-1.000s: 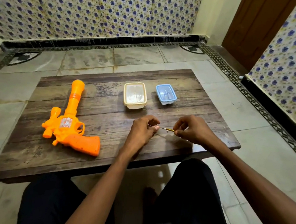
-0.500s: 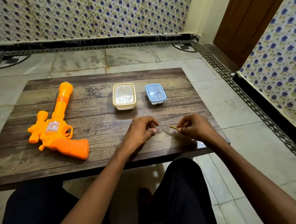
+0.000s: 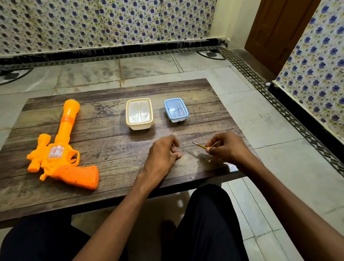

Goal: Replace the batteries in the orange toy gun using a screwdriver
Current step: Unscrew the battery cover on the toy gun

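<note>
Item: low wooden table point(image 3: 110, 166) on a tiled floor, clock positions read from the table centre with 6 o'clock at the seated person. At 9 o'clock, well apart from both hands: orange toy gun point(image 3: 62, 150), lying flat on its side, barrel toward 12 o'clock, grip toward 4 o'clock, small scope on its 9 o'clock flank, a printed label on the body. At 12 o'clock: cream box point(image 3: 151, 115), rectangular, with a clear lid on; contents not legible. Just beside it at 1 o'clock, not touching: smaller blue box point(image 3: 186, 113), clear lid on, some thin pieces dimly seen inside. At 3 o'clock, near the table's right edge: right hand point(image 3: 227, 148), thumb and fingertips pinching the yellow handle of a slim screwdriver point(image 3: 199, 145), its metal tip free in the air and aimed toward 9 o'clock. At 4 o'clock: left hand point(image 3: 162, 152), resting on the tabletop with fingers curled inward; whether it holds anything cannot be told. Between the two hands, on the wood: one tiny dark speck point(image 3: 183, 150), too small to identify. Both knees, in dark trousers, sit under the 6 o'clock edge.
</note>
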